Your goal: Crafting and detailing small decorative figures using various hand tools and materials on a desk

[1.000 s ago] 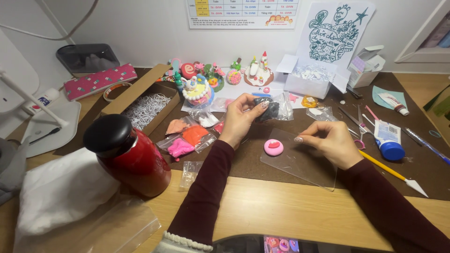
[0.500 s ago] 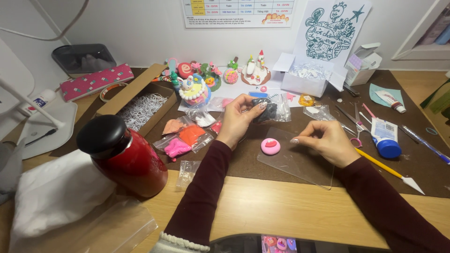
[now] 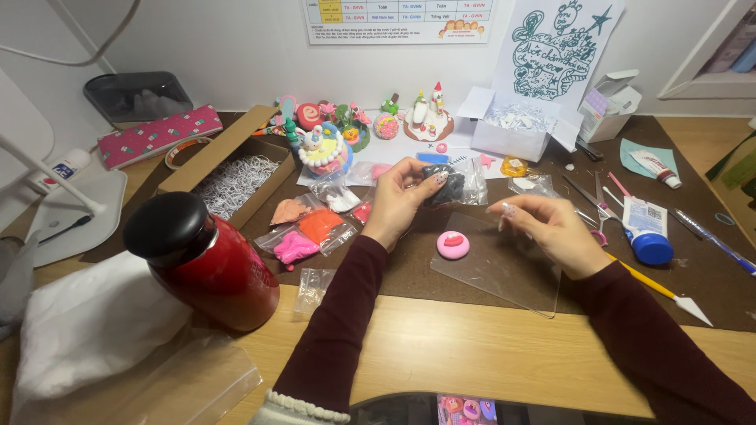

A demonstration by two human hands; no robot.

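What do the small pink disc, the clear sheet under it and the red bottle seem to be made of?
Pink disc: probably modelling clay, matte, soft rounded edges.
Clear sheet: likely thin plastic, glossy; the brown mat shows through.
Red bottle: hard and glossy with bright highlights, metal or plastic, I cannot tell; its black cap looks like plastic.

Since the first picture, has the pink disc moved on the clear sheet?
No. The pink disc lies at the same near-left spot on the clear sheet, between the two hands; only the camera shifted.
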